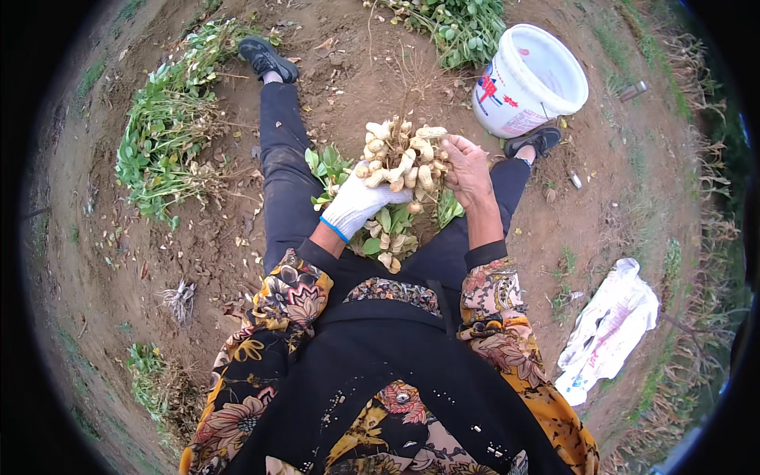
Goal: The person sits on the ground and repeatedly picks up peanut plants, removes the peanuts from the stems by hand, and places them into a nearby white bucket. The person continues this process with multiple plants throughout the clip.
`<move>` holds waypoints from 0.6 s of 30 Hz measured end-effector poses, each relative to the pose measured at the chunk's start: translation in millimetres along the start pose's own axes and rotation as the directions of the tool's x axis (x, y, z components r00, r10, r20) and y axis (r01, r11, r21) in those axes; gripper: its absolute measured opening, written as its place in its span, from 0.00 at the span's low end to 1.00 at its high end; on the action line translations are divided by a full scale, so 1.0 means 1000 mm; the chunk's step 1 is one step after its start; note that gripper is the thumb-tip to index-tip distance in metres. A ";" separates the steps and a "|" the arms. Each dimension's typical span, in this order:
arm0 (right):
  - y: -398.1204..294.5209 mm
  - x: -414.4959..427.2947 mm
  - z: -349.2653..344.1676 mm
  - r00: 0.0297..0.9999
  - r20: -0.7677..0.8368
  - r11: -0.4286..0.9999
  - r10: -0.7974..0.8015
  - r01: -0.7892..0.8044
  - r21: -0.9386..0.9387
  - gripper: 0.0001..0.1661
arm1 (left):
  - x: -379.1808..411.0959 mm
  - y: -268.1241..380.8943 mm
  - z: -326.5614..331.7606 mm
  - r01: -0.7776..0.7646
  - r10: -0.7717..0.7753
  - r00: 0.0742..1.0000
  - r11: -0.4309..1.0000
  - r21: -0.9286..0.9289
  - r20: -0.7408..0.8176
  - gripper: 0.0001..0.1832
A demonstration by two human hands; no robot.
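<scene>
Between my legs I hold up a peanut plant with a thick cluster of pale peanut pods [399,155] around its roots. My left hand [363,199], in a white knitted glove with a blue cuff edge, grips the plant just below the pods. The bare right hand [470,169] has its thumb and fingers on pods at the cluster's right side. Thin roots [409,83] point away from me. Green leaves [386,228] hang beneath the glove, towards my lap. The stems inside the glove are hidden.
A white plastic bucket [490,101] with printing stands by my right foot. Heaps of pulled peanut plants lie at the left [160,136] and far ahead [463,29]. A white woven sack [611,326] lies on the soil at the right. Dry grass [706,202] borders the right edge.
</scene>
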State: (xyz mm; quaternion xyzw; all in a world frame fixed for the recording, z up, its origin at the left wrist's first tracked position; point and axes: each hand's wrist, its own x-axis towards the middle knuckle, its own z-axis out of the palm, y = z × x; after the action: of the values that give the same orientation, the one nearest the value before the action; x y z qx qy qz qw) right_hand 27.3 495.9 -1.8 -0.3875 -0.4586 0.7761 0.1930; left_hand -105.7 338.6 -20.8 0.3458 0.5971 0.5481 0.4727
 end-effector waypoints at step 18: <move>0.037 0.017 0.055 0.977 -0.179 0.983 -0.113 0.136 0.122 0.08 | -0.014 -0.013 0.007 0.224 -0.266 0.964 0.784 -0.579 0.013 0.15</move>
State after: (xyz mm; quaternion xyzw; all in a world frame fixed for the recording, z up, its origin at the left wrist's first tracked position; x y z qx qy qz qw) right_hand -23.8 457.0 -25.7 -0.4095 -0.4109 0.7551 0.3054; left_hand -93.3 326.1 -30.4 0.0871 0.4592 0.6484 0.6010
